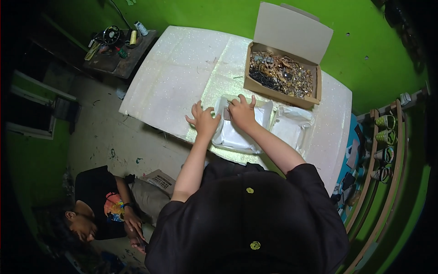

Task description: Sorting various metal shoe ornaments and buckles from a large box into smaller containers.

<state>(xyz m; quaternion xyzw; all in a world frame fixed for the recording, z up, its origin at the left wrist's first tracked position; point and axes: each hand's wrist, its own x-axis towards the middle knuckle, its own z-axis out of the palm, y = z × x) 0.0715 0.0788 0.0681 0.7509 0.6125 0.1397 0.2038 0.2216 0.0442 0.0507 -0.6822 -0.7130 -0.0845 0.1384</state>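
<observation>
A shallow box lined with white sheet [236, 137] lies near the table's front edge, between my hands. My left hand [206, 123] is at its left rim, fingers spread, with thumb and forefinger close to the lining. Over the box's far part is my right hand [242, 113], its thumb and forefinger drawn together low by the far left corner; what they hold, if anything, is hidden. A small brownish piece [226, 114] shows beside that hand. Just right of the box rests a second shallow tray with crumpled white lining [288, 129].
Behind stands an open cardboard box [282, 97], full of mixed beads and trinkets, its lid raised. The sparkly white tabletop [175, 68] stretches left. Thread spools [133, 37] stand on a small side table. A wooden rack [370, 182] is at right. A person [98, 205] sits lower left.
</observation>
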